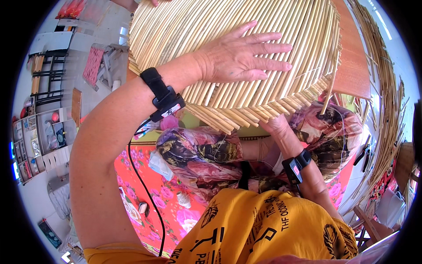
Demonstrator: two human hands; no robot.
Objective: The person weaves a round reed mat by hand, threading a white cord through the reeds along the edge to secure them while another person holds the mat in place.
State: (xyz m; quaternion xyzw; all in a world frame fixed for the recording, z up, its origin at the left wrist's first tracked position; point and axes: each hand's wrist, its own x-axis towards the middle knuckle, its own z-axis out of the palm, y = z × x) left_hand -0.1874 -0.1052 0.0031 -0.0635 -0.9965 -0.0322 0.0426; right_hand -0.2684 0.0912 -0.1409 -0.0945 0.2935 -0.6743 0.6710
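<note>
A rounded mat of pale, parallel straw stalks [189, 35] fills the upper middle, with trimmed ends jutting along its near edge. My left hand [241, 55] lies flat across its top, fingers spread and pointing right. My right hand [274, 124] reaches up beneath the near edge, its fingers hidden by the mat. A loose white thread hangs from the mat's right side over my patterned trousers [334, 132]. Behind and under the mat shows a reddish-brown board [354, 57].
Another person's hand [151, 2] is at the top edge. Long loose stalks [378, 75] lie along the right. At the left are a compartment box [41, 141], a pink woven stool [94, 66] and black folded frames [48, 79]. A floral cloth [136, 193] holds a string ball [184, 199].
</note>
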